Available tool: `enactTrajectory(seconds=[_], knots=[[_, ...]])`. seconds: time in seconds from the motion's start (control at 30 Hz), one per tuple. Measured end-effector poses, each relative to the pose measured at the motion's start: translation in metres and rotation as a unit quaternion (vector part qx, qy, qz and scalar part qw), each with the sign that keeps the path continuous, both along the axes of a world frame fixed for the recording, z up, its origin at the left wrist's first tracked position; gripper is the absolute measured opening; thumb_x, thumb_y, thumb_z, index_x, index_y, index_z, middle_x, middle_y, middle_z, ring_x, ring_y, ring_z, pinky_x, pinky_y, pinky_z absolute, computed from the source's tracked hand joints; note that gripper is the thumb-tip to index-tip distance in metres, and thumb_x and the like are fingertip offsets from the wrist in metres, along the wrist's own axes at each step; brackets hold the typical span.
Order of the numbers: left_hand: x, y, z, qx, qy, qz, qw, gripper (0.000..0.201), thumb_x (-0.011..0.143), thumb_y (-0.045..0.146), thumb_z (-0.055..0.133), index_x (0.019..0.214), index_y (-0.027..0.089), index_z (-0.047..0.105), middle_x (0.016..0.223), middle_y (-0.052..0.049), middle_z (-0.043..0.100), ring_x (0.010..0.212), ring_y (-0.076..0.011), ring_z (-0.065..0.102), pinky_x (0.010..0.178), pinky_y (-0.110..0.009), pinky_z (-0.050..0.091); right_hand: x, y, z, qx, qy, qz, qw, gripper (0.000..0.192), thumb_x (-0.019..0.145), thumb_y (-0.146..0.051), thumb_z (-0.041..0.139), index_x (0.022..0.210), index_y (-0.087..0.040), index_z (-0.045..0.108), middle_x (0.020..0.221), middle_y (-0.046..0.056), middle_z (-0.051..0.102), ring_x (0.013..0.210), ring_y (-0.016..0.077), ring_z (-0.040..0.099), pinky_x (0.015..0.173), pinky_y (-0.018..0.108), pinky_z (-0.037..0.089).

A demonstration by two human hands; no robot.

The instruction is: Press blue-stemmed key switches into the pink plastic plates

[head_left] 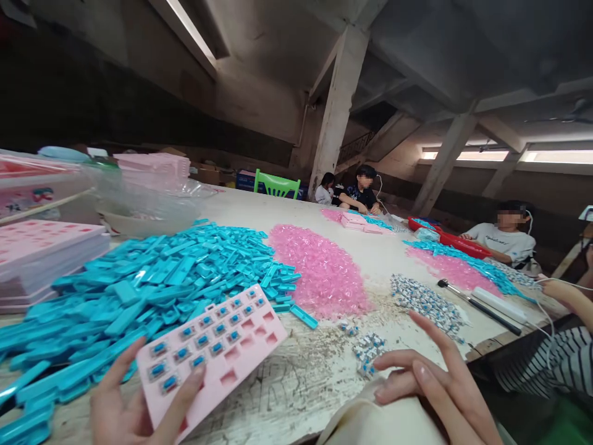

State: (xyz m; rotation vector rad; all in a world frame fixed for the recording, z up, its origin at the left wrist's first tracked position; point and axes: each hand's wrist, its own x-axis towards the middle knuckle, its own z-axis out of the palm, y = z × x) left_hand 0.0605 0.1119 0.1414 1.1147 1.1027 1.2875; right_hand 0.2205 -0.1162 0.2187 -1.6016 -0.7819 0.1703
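My left hand (pixel 134 395) grips a pink plastic panel (pixel 231 355) at its lower left corner, thumb on top. The panel is tilted above the table. Small clear parts with blue centres (pixel 202 340) fill many of its square holes; several holes at the right side are open. My right hand (pixel 435 377) hovers at the table's near edge with its fingers spread and nothing visible in them. Just past its fingertips lies a small heap of white and blue switch-like parts (pixel 368 352).
Turquoise plastic strips (pixel 185 266) are heaped left, beside a pile of pink clear pieces (pixel 319 272). More switch-like parts (pixel 424 303) lie right, near a black rod (pixel 491 314). Pink panels (pixel 46 247) are stacked left. Co-workers (pixel 504 235) sit around the table.
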Motion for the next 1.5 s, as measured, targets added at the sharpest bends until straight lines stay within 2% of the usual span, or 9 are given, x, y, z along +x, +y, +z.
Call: enactTrajectory(seconds=[0.1, 0.17, 0.23, 0.37, 0.6, 0.8, 0.97, 1.33, 1.5], knots=[[0.005, -0.009, 0.001, 0.065, 0.025, -0.091, 0.993, 0.076, 0.085, 0.043, 0.067, 0.149, 0.032, 0.030, 0.101, 0.002, 0.077, 0.096, -0.0275, 0.074, 0.084, -0.035, 0.064, 0.033, 0.009, -0.032, 0.034, 0.040, 0.005, 0.999, 0.067, 0.099, -0.041, 0.043, 0.155, -0.026, 0.009, 0.093, 0.008, 0.076, 0.083, 0.0243, 0.073, 0.079, 0.039, 0.058], [0.007, -0.014, 0.003, 0.068, 0.032, -0.135, 0.988, 0.073, 0.087, 0.052, 0.061, 0.149, 0.032, 0.028, 0.114, -0.003, 0.073, 0.106, -0.0295, 0.070, 0.098, -0.046, 0.055, 0.060, 0.023, -0.057, 0.012, -0.045, 0.000, 0.999, 0.056, 0.102, -0.032, 0.032, 0.152, -0.029, 0.008, 0.102, 0.009, 0.074, 0.078, 0.0211, 0.073, 0.074, 0.037, 0.057], [0.007, -0.016, 0.004, 0.063, 0.049, -0.172, 0.982, 0.073, 0.087, 0.059, 0.057, 0.149, 0.034, 0.028, 0.121, -0.004, 0.070, 0.114, -0.0305, 0.066, 0.106, -0.051, 0.048, 0.083, 0.038, -0.082, -0.063, -0.226, -0.036, 0.972, 0.044, 0.100, -0.024, 0.026, 0.144, -0.028, 0.028, 0.104, 0.009, 0.071, 0.077, 0.0188, 0.071, 0.072, 0.035, 0.056], [0.005, -0.014, 0.002, 0.042, 0.065, -0.207, 0.975, 0.080, 0.081, 0.069, 0.060, 0.145, 0.032, 0.030, 0.118, -0.007, 0.071, 0.112, -0.0320, 0.067, 0.100, -0.051, 0.055, 0.102, 0.056, -0.109, -0.129, -0.337, -0.043, 0.932, 0.023, 0.094, -0.025, 0.042, 0.104, -0.026, 0.063, 0.099, 0.008, 0.068, 0.091, 0.0250, 0.067, 0.076, 0.039, 0.051], [0.005, -0.015, -0.010, 0.053, 0.080, -0.231, 0.968, 0.062, 0.070, 0.066, 0.070, 0.113, 0.030, 0.045, 0.099, -0.001, 0.070, 0.096, -0.0267, 0.070, 0.079, -0.037, 0.061, 0.099, 0.059, -0.097, -0.191, -0.390, -0.041, 0.900, 0.022, 0.095, -0.027, 0.046, 0.102, -0.023, 0.066, 0.102, 0.010, 0.067, 0.097, 0.0268, 0.064, 0.078, 0.039, 0.045], [-0.001, -0.015, -0.024, 0.214, 0.287, -0.240, 0.902, 0.050, 0.081, 0.052, 0.059, 0.121, 0.025, 0.044, 0.114, -0.007, 0.063, 0.105, -0.0291, 0.060, 0.094, -0.048, 0.046, 0.106, 0.064, -0.084, -0.229, -0.401, -0.027, 0.886, 0.025, 0.095, -0.028, 0.047, 0.093, -0.022, 0.072, 0.094, 0.010, 0.068, 0.092, 0.0290, 0.063, 0.077, 0.042, 0.043], [-0.005, -0.016, -0.026, 0.278, 0.354, -0.277, 0.849, 0.042, 0.089, 0.052, 0.054, 0.124, 0.029, 0.046, 0.119, -0.005, 0.060, 0.110, -0.0300, 0.054, 0.093, -0.046, 0.043, 0.105, 0.057, -0.076, -0.246, -0.394, 0.015, 0.885, 0.022, 0.093, -0.029, 0.051, 0.102, -0.024, 0.071, 0.101, 0.008, 0.070, 0.096, 0.0288, 0.062, 0.083, 0.043, 0.044], [-0.006, -0.015, -0.020, 0.453, 0.367, -0.260, 0.770, 0.028, 0.098, 0.043, 0.048, 0.122, 0.031, 0.052, 0.129, 0.000, 0.057, 0.121, -0.0240, 0.047, 0.098, -0.035, 0.037, 0.093, 0.073, -0.071, -0.236, -0.350, 0.030, 0.906, 0.015, 0.094, -0.025, 0.050, 0.094, -0.023, 0.065, 0.095, 0.004, 0.072, 0.096, 0.0268, 0.065, 0.081, 0.041, 0.041], [-0.003, -0.034, -0.012, 0.596, 0.320, -0.259, 0.689, 0.030, 0.100, 0.026, 0.039, 0.124, 0.021, 0.056, 0.129, -0.001, 0.063, 0.125, -0.0152, 0.048, 0.107, -0.022, 0.032, 0.077, 0.067, -0.067, -0.148, -0.269, 0.080, 0.948, 0.019, 0.095, -0.031, 0.056, 0.112, -0.025, 0.058, 0.096, 0.003, 0.069, 0.084, 0.0176, 0.065, 0.074, 0.030, 0.049]])
